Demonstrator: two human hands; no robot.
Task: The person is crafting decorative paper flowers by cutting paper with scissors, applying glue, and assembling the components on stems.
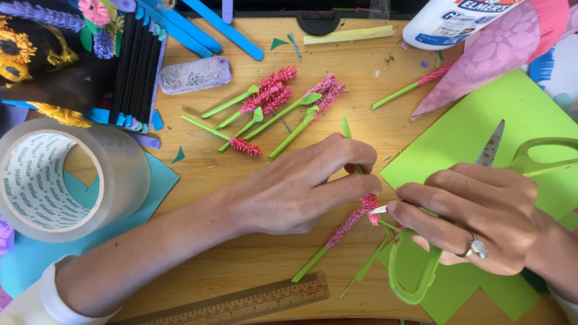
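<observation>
Fingertips of the left hand pinch a thin green paper strip that stands up from the grip and leans toward the far side of the surface. Just beside them the right hand closes thumb and forefinger on a small white scrap at the pink fringed head of a paper flower; this hand also holds green-handled scissors, blades pointing away. The flower lies flat, its long axis diagonal: green stem end toward the near left, pink head toward the two hands. The left forearm comes in from the lower left, wrist flat, fingers curled right; the right hand enters from the right, a ring on one finger. Beyond lie more paper flowers, a green sheet, a tape roll and a wooden ruler
</observation>
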